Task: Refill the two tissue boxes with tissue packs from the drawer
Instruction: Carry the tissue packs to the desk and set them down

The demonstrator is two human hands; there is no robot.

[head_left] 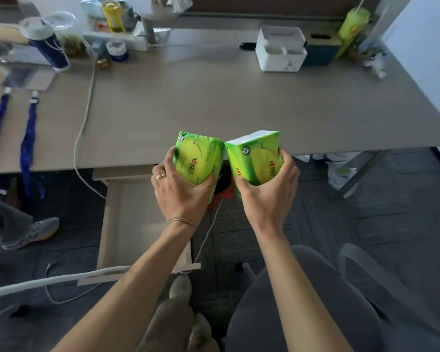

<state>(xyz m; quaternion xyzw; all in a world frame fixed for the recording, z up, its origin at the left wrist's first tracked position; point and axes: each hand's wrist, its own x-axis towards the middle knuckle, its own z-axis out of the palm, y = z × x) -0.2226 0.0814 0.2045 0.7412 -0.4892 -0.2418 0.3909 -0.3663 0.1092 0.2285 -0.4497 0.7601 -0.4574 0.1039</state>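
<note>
My left hand (181, 191) grips one green tissue pack (197, 156) and my right hand (267, 194) grips a second green tissue pack (254, 156). Both packs are held side by side, touching, just over the desk's front edge. Below my left arm the pale wooden drawer (127, 219) stands pulled open, its visible inside bare. At the far right of the desk sit a white tissue box (280, 50) and, right beside it, a dark teal tissue box (320, 50) with a tan top and a slot.
The grey desk (214, 102) carries bottles, jars and a white shelf at the back left. A white cable (83, 128) runs over the front edge. Blue straps (27, 143) hang at the left. Another person's leg and shoe (33, 232) are on the left floor.
</note>
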